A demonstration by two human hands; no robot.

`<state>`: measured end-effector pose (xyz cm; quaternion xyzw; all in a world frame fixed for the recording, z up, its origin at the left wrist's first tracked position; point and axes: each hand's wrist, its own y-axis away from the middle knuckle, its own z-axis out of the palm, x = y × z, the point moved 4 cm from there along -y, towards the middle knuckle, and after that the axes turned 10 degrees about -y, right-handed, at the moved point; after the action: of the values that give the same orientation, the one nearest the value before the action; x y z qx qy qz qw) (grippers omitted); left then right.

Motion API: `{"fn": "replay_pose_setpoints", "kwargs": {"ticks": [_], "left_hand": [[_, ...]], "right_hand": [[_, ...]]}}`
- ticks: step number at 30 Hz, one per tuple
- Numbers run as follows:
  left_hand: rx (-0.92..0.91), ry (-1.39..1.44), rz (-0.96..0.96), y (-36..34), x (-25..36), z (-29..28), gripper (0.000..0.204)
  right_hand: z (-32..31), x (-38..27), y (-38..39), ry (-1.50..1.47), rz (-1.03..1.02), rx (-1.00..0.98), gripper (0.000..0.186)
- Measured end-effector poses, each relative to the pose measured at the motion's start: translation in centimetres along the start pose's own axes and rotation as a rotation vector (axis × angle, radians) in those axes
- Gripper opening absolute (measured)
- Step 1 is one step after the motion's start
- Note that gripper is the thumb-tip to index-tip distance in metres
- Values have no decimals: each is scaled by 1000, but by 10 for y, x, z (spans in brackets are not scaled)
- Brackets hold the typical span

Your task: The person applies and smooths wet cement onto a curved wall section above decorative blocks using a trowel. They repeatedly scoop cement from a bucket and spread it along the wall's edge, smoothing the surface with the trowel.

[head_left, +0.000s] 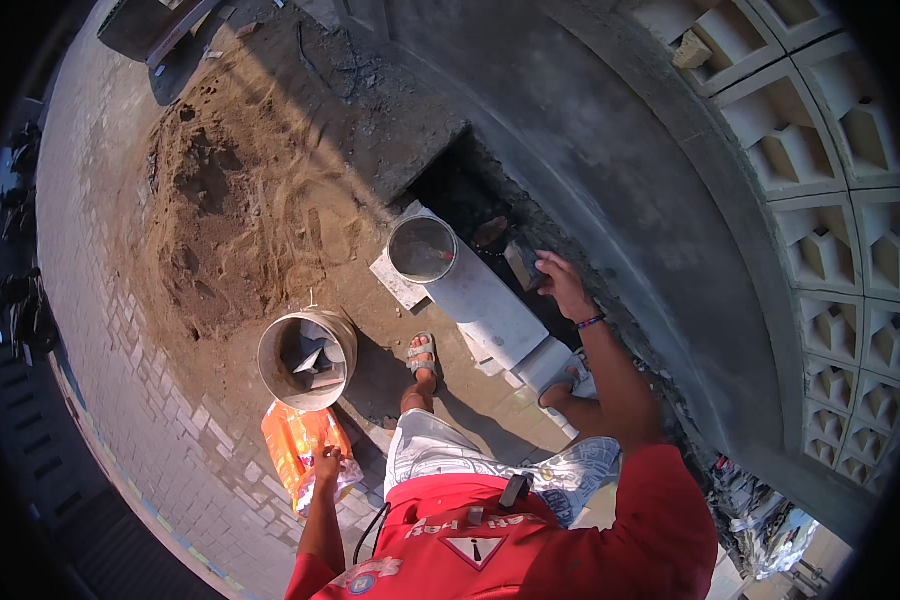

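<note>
The sand heap [220, 220] lies ahead of the left hand, well apart from it, spread loose over the ground; a large share of it is judged unused. The orange bag [298, 440] slumps at the left hand, with its fill level hidden. The bucket [346, 330] stands upright just ahead of that hand and contains several flat, pale pieces that are too shadowed to identify; these are judged to be unplaced stock. The left hand [325, 465] is narrow, its fingers closed on the inner edge of the orange bag. Between the hands and ahead of them, the round container [408, 242] rests on the far end of the pale slab [495, 310]; its contents are unclear. The pale slab lies along the near side of the channel [450, 185], left of the right hand. The channel is dark and open ahead of the right hand, with a brown lump [490, 232] visible in it. The gray block [521, 264] is tilted over the channel, held at its right end by the right hand [564, 287], with thumb and fingers closed around it. Placement of the gray block is therefore incomplete. Right of that hand, the smooth wall [620, 170] stands complete as far as visible. Overall progress is judged partial; the exact proportion cannot be determined.
</note>
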<state>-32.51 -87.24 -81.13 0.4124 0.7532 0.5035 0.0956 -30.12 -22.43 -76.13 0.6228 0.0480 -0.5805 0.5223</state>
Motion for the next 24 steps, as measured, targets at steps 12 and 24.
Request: {"fn": "replay_pose_setpoints", "kwargs": {"ticks": [12, 24], "left_hand": [[-15, -398, 1941, 374, 602, 224, 37], [634, 350, 2750, 901, 752, 247, 66]], "right_hand": [[-342, -59, 283, 152, -211, 870, 44], [-548, -22, 613, -126, -290, 1806, 35]]}}
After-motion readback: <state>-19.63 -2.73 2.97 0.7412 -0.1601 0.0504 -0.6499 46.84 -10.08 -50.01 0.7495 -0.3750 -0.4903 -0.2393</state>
